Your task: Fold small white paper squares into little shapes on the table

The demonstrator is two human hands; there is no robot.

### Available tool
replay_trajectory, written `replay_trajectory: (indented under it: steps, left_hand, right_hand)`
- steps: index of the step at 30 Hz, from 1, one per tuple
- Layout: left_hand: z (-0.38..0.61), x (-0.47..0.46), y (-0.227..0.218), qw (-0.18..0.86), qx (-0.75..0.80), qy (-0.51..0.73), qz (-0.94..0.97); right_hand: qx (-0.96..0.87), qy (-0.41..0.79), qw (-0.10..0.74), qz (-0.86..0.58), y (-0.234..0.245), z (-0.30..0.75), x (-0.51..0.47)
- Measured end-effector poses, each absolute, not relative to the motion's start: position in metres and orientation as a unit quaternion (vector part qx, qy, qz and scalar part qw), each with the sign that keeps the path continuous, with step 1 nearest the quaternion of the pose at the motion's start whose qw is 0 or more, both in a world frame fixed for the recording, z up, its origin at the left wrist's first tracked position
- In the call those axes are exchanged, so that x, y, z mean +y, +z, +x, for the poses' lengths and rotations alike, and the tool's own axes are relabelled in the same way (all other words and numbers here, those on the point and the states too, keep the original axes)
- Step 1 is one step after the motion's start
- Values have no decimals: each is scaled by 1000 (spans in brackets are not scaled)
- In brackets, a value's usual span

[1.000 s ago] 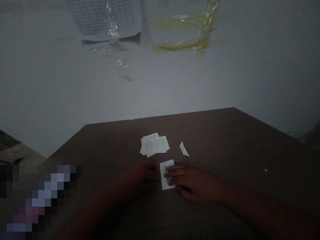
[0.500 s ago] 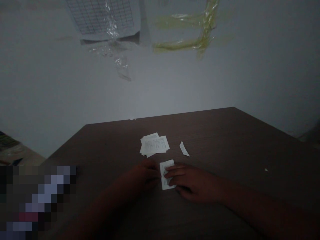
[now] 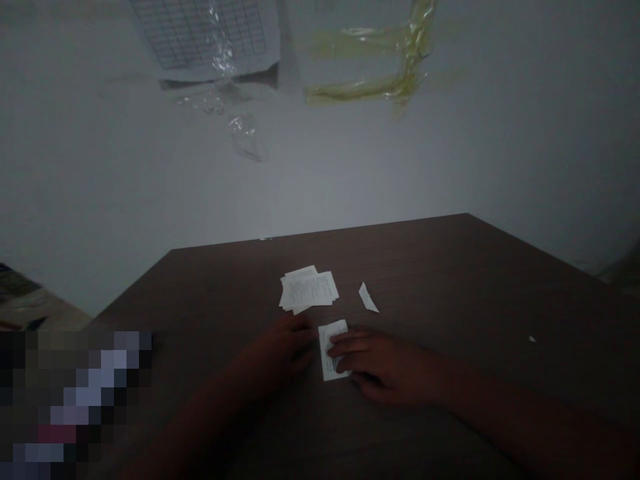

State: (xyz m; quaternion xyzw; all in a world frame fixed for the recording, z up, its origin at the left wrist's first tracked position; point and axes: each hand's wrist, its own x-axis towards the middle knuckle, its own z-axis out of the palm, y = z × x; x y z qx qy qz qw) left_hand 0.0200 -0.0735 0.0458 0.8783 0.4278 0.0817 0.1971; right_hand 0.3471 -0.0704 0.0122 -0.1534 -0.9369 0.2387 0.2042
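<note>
A small printed piece of paper (image 3: 327, 365) lies on the brown table between my two hands. My right hand (image 3: 383, 367) rests on its right part, fingers stretched out and slightly apart across the print. Left of the paper, my left hand (image 3: 287, 347) lies low over the table, its fingers a little bent and apart, holding nothing that I can see. A narrow gap shows between those fingertips and the paper's left edge. Beyond the hands sits a loose pile of printed paper pieces (image 3: 310, 290). A narrow paper strip with slanted ends (image 3: 369, 297) lies to the pile's right.
The table (image 3: 440, 267) meets a pale wall (image 3: 350, 173) at its far edge. A tiny white scrap (image 3: 532, 339) lies at the right. On the wall hang a gridded sheet (image 3: 200, 40) and yellowish tape (image 3: 355, 92). A pixelated patch covers the lower left.
My left hand has shifted slightly left, away from the paper's edge. My right hand stays on the paper, nearly still.
</note>
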Motion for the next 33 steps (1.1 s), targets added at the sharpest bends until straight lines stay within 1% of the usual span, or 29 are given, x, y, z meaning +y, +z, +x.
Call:
replay_trajectory:
  steps: [5,14,22,28,33]
  left_hand:
    - [19,-74,45,194,429,90,877]
    - [19,-75,52,221,421,101,874]
    - [39,-81,47,205,483,123,842]
    - [40,-82,43,210,489,132,836]
    - [41,-82,44,211,497,115,834]
  right_hand:
    - [-937,240,194,-161,12,347,-71]
    - [-936,243,190,-168,13,347,-73]
    - [-931,257,195,-170,17,345,-72]
    - [-924,276,192,-180,17,346,-71]
    - [-924,276,201,-174,17,345,-71]
